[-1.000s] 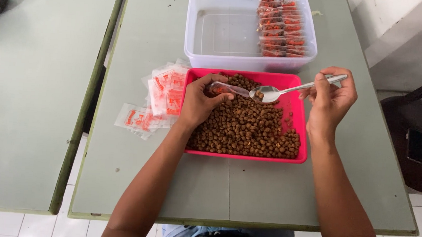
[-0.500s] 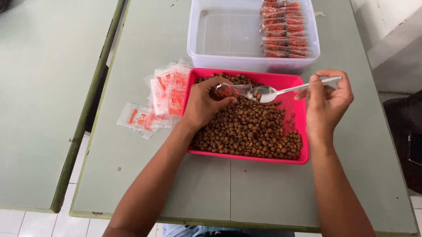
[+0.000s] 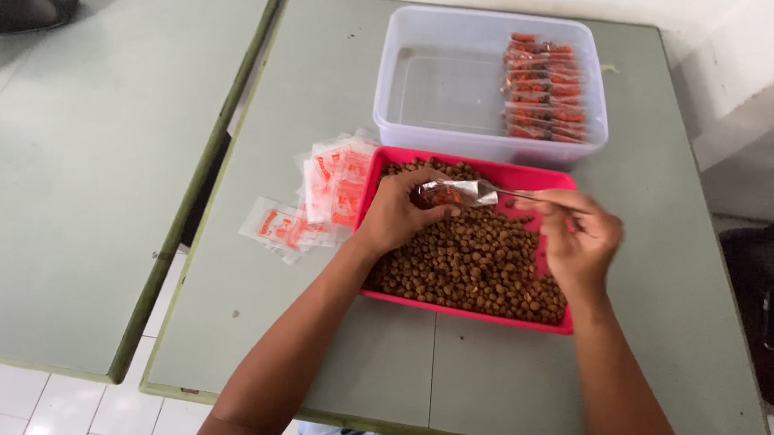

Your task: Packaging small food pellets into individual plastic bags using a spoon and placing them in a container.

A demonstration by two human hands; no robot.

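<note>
Holding a small clear sachet (image 3: 448,193) pinched shut-fingered, the left hand (image 3: 401,214) hovers over the pink tray (image 3: 550,326) of brown pellets (image 3: 474,264); the right hand (image 3: 581,240) grips a metal spoon (image 3: 516,196), its bowl at the sachet's mouth. Empty sachets (image 3: 320,195) lie just left of the tray on the green table (image 3: 306,330). Behind the tray stands a clear tub (image 3: 441,90) with filled sachets (image 3: 543,88) stacked at its right side.

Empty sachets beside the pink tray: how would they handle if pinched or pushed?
The empty sachets look thin and flat, so probably floppy and very light. They overlap in a loose fan, so a push would likely slide several together. Glossy film may be slippery to pinch singly.
</note>
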